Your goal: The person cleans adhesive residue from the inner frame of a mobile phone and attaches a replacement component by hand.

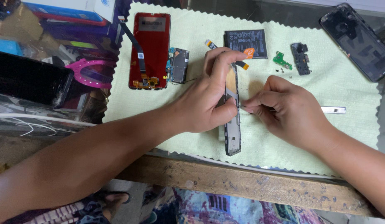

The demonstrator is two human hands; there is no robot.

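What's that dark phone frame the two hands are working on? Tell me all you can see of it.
The phone frame is a long, narrow, dark grey shell, plastic or metal by its look, stood on its long edge on the pale green cloth. An orange tab and a flat cable show at its far end. The left hand clasps it from the side and over the top; the right hand pinches at its edge, mid-length.
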